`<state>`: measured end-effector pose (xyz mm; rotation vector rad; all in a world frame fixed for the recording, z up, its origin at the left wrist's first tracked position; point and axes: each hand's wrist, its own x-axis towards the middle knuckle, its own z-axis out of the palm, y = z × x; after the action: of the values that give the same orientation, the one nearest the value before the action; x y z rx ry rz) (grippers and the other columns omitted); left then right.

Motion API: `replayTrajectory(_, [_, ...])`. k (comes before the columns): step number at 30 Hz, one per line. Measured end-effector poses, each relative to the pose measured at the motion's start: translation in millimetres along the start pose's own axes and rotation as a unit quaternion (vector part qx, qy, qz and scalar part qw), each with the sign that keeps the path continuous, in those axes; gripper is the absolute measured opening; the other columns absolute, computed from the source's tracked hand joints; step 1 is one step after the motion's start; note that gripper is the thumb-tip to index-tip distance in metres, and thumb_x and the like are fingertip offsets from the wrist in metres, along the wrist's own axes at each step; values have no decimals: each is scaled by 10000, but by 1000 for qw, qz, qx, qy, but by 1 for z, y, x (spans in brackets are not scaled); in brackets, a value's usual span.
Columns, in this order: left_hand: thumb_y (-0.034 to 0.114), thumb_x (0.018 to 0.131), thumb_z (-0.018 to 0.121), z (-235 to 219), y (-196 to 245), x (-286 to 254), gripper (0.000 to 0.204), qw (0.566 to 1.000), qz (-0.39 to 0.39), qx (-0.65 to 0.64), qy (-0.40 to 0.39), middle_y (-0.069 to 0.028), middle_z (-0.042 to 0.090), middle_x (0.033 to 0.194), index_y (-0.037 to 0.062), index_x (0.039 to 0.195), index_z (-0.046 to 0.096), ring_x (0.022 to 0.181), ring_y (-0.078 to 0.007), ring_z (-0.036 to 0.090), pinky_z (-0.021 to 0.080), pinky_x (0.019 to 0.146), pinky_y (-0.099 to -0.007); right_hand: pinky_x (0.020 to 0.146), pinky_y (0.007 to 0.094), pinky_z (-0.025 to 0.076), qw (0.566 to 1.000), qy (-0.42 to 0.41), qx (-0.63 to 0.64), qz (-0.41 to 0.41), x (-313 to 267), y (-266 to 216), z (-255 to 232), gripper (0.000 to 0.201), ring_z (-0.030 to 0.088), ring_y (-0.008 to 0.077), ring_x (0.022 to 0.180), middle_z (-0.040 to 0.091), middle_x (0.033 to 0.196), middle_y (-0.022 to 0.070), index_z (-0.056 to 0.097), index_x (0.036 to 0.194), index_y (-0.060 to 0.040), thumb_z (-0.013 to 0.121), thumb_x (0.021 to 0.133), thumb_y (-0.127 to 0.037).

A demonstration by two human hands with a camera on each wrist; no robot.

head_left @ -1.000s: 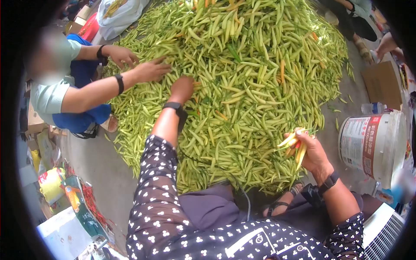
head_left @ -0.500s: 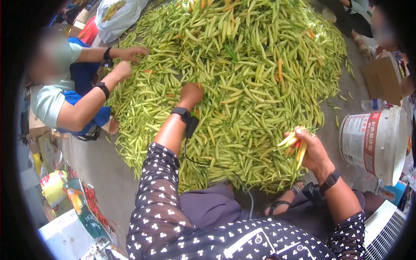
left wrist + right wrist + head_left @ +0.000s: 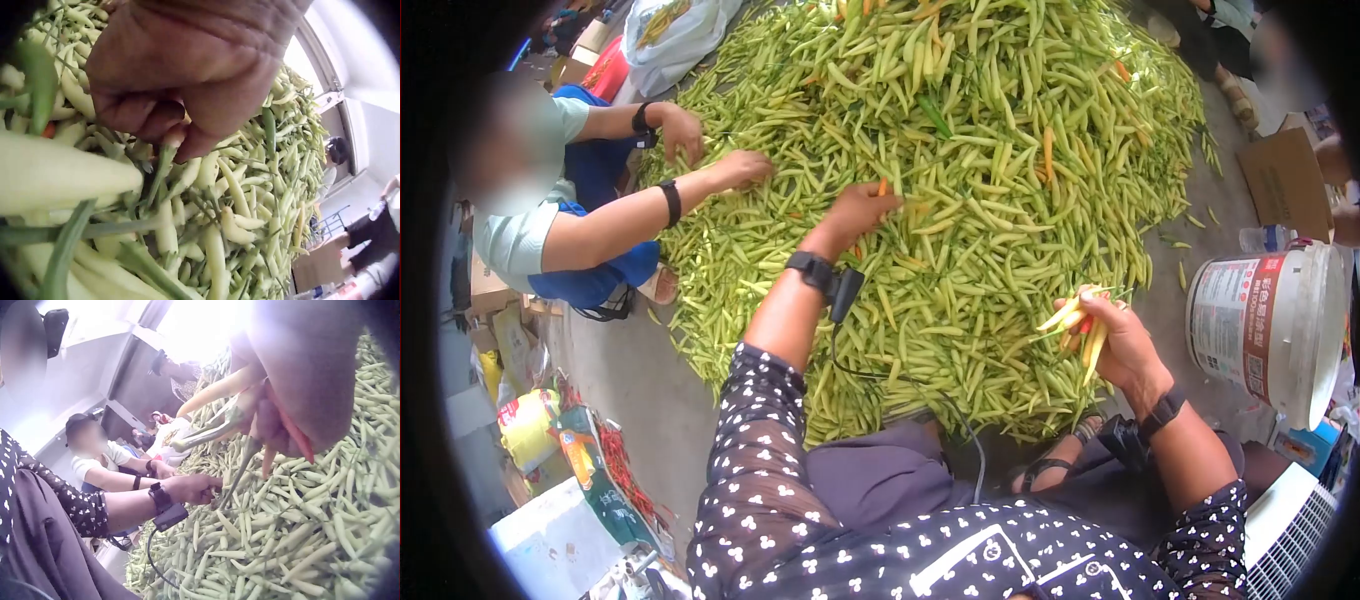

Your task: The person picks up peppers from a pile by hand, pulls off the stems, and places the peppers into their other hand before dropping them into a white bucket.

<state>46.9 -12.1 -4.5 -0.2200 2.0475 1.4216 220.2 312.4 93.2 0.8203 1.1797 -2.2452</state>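
A broad heap of pale green chili peppers [image 3: 980, 250] lies in front of me. In the head view my left hand [image 3: 862, 212] is low over its middle, with an orange tip showing beside the fingers. The left wrist view shows the left hand [image 3: 187, 69] with curled fingers and thumb pinching a chili pepper by its stem end [image 3: 167, 147]. At the heap's right edge, my right hand [image 3: 1122, 345] grips a small bunch of yellow and red chili peppers [image 3: 1092, 350]. A red one [image 3: 294, 428] and several stems stick out of that fist in the right wrist view.
Another person [image 3: 520, 230] works at the heap's left side, both hands on the peppers. A white bucket [image 3: 1270, 330] and a cardboard box [image 3: 1285, 180] stand at the right. A white sack [image 3: 670, 45] is at the back left. A cable runs from my left wrist.
My left hand has shifted right across the heap, its fingers now more in sight. The right hand keeps its bunch in place. The other person's hands have moved about over the peppers.
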Motion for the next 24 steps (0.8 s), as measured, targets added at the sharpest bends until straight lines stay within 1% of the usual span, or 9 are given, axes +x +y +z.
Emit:
replayTrajectory(2, [297,826,599,-18,-2,-1,342,999,9,-35,-36,-9,571,742,-7,982,601,598,-119,481,397,547,-267,674,276,493,1000,-4,-5,-6,-1,-1,-1,149,600,178,782,626,939,160,552,904,-17,575,839,-149])
replayTrajectory(4, [275,836,573,-35,-9,4,297,987,-31,1,156,-47,584,728,11,964,612,614,-147,509,421,571,-284,675,278,492,1000,-6,8,-6,-2,-1,0,161,600,178,783,626,933,156,554,912,-16,578,838,-157])
replayTrajectory(5, [275,836,573,-40,-14,4,297,987,-30,2,156,-47,584,728,11,964,612,614,-147,509,421,571,-284,675,278,492,1000,-7,8,-6,-2,-1,-1,161,600,178,783,626,933,156,554,912,-16,578,838,-157])
replayTrajectory(8, [217,819,552,-37,-25,8,251,958,88,162,221,-124,615,787,25,970,609,698,-234,578,455,632,-334,653,273,493,1000,-3,3,-10,-2,1,-5,178,601,170,765,629,923,150,556,929,-14,579,838,-165])
replayTrajectory(10, [185,768,556,-12,-23,13,258,892,331,276,134,-184,608,904,39,973,610,823,-327,588,462,713,-390,640,271,494,1000,0,-2,-3,-2,2,-5,180,603,168,751,630,923,149,556,934,-11,577,838,-161])
replayTrajectory(14, [226,767,576,27,-12,5,263,898,241,361,67,-177,605,908,26,936,607,847,-330,577,446,705,-413,640,274,495,1000,6,-10,-8,-5,-1,4,165,603,171,747,630,923,150,555,924,-15,574,838,-155])
replayTrajectory(16, [181,734,553,34,-11,8,222,863,217,449,78,-189,597,960,45,902,605,862,-362,569,455,724,-433,641,275,496,1000,6,-15,-13,-5,-1,7,161,603,172,744,631,920,149,555,924,-16,571,839,-152])
replayTrajectory(23, [205,723,578,27,-24,-4,233,871,213,436,70,-187,606,818,54,899,599,751,-359,573,454,666,-442,640,272,498,1000,-17,-20,-13,1,2,5,181,604,168,744,631,919,143,552,945,-8,571,841,-155])
replayTrajectory(24, [220,742,595,19,-17,-2,274,903,185,386,36,-145,607,772,62,965,590,688,-283,565,445,622,-383,641,272,499,1000,-12,-23,-11,2,2,7,174,604,171,746,630,919,148,550,935,-12,571,841,-156])
